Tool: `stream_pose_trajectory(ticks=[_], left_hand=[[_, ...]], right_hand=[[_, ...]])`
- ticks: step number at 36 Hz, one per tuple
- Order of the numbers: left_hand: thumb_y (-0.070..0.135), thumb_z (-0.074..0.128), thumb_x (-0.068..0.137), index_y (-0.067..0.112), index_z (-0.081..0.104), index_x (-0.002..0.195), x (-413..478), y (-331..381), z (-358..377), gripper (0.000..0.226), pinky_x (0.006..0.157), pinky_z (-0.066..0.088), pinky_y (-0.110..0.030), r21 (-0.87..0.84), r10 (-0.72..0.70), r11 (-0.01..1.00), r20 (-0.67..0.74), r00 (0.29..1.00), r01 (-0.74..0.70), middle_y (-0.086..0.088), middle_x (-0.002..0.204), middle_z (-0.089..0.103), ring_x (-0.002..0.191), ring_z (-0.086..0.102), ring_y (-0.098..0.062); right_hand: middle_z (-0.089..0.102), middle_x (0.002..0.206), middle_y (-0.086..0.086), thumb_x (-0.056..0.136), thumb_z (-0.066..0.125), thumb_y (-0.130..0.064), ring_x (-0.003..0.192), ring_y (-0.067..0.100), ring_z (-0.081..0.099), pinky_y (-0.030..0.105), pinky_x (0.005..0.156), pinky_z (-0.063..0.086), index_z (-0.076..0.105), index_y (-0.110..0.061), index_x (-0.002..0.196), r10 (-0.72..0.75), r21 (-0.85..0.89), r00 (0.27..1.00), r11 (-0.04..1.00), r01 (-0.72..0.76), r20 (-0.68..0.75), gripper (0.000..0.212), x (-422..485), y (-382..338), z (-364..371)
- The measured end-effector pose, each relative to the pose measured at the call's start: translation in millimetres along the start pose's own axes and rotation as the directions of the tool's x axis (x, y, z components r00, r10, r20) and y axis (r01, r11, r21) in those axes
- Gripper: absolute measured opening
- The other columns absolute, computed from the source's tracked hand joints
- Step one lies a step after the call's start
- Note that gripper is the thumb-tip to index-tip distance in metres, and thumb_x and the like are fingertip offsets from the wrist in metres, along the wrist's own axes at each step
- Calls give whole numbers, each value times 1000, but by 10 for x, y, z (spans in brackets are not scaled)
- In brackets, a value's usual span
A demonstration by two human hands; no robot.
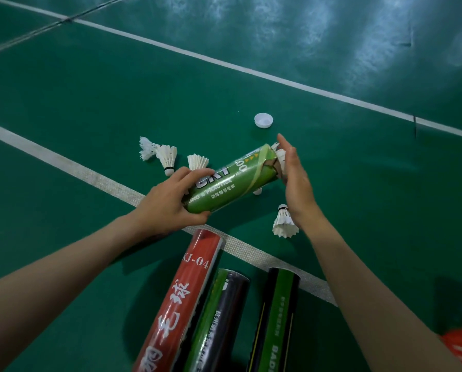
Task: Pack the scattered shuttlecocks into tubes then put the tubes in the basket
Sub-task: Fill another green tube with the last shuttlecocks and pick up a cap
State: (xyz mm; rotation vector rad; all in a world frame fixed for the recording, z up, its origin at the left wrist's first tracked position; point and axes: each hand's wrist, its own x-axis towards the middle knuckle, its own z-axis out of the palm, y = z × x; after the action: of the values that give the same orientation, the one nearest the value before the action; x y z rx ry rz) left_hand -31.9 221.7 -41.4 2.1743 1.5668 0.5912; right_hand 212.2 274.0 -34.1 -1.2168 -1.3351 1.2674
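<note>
Left hand [171,202] grips stubby green cardboard tube [232,178] at its closed end; right hand [297,181], fingers straight, presses white feather shuttlecock [280,155] into torn mouth. Risk: ripped rim snags feathers, crushing them (or tube slips from grip). Text: long red tube [181,299] below grip, "KJ-04"; green tube, "PRACTICE".

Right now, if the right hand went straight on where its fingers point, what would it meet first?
Likely the white cap, just beyond the right hand; depth is unclear, so the hand may pass above it.
</note>
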Motion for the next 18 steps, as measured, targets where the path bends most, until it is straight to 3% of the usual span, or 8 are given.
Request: stream_pose_trajectory(ticks=[4,8,10,14,18], left_hand=[[58,59,63,49,31,136,19,4,10,78,74,53,-38,26,-8,1000,12,1000,7,11,113,43,89,54,-13],[53,66,69,50,27,141,37,-6,40,82,75,53,-36,77,-28,997,66,997,23,9,117,40,92,51,-12],[48,68,77,45,22,146,83,25,80,83,77,50,-31,231,-28,973,101,994,4,3,123,40,96,50,-14],[50,56,87,37,10,151,170,27,160,80,100,36,-39,560,13,825,128,992,-83,-9,135,40,113,48,-25],[46,54,89,35,6,152,140,-35,234,80,102,36,-41,560,-31,827,117,993,-40,-10,137,37,118,46,-26]], right_hand=[[48,140,-2,97,20,-56,124,9,48,15,84,40,37,-50,133,33,-6,994,999,-33,108,40,-27,40,20],[43,143,-5,99,21,-53,128,9,43,24,102,33,34,-39,142,69,-83,991,995,-59,116,47,-16,133,7],[42,142,-4,100,23,-51,128,9,42,25,104,32,37,-30,143,60,-166,998,985,-55,23,49,6,211,-4],[41,136,2,102,35,-40,121,15,43,27,96,32,42,-17,134,117,-251,953,949,-191,-280,40,44,416,-93],[24,149,10,94,56,-37,137,29,27,42,109,29,29,-17,144,267,-567,944,755,-329,-191,61,-4,719,-256]])
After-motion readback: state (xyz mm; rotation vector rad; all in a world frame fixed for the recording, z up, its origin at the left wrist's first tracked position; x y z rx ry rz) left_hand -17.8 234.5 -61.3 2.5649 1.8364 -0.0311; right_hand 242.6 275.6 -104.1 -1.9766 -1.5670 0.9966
